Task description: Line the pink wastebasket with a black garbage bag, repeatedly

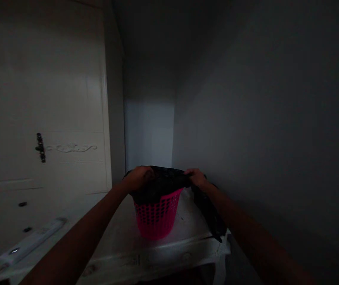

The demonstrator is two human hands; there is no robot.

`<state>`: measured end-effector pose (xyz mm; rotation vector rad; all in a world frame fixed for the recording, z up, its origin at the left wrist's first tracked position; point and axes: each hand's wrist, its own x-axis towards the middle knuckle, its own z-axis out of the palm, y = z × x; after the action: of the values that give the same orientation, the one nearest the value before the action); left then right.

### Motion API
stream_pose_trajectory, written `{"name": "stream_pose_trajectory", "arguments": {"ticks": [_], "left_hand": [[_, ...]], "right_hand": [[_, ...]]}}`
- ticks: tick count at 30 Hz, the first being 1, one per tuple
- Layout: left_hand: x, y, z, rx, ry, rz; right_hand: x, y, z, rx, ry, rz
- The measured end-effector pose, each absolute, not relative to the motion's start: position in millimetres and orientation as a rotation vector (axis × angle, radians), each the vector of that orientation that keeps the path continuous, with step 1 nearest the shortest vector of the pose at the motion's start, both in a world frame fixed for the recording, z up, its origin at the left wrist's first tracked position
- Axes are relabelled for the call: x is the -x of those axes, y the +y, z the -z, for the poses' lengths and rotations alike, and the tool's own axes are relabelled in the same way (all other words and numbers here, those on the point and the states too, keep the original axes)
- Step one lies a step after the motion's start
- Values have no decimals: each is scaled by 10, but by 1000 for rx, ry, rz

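A pink plastic basket (156, 221) with a perforated wall stands upright on a white table. Over its rim hangs a black plastic bag (166, 182), its edge folded down the outside of the basket. My left hand (141, 177) is closed on the bag at the left side of the rim. At the right side, my right hand (197, 177) pinches the bag's edge. More black plastic (206, 209) hangs below my right hand and lies toward the table's right corner; whether it joins the bag I cannot tell. The basket's inside is hidden.
The white table (122, 237) has a carved front edge. A long white object (33, 241) lies at its left. Behind on the left stands a white cabinet (71, 99) with a dark handle (40, 147). A grey wall (261, 118) closes off the right side. The light is dim.
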<state>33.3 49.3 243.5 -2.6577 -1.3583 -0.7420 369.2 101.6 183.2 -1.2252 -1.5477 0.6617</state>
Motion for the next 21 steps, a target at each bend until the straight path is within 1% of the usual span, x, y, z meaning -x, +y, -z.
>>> {"name": "stream_pose_trajectory", "arguments": {"ticks": [2, 4, 7, 10, 13, 15, 19, 21], "left_hand": [[-224, 468, -2411, 2404, -1480, 901], [-93, 445, -2324, 2205, -1693, 982], [77, 398, -2150, 2356, -1923, 1205], [188, 303, -2017, 2557, -1855, 1488], [258, 154, -1937, 2394, -1908, 1594], [288, 47, -1892, 2354, -1973, 1744], [298, -96, -1779, 2364, -2010, 2248], [274, -104, -1698, 2315, -1977, 2391]], "right_hand": [[-3678, 964, -1703, 1173, -1661, -779], [-3633, 915, -1592, 1086, -1769, -888], [-3553, 869, -1462, 1064, -1799, -1016], [-3505, 855, -1408, 1093, -1618, -1144], [-3529, 834, -1463, 1044, -1312, -1216], [-3583, 800, -1544, 1010, -1170, -1223], [-3728, 696, -1679, 922, -1205, -1237], [-3799, 656, -1671, 911, -1277, -1263]]}}
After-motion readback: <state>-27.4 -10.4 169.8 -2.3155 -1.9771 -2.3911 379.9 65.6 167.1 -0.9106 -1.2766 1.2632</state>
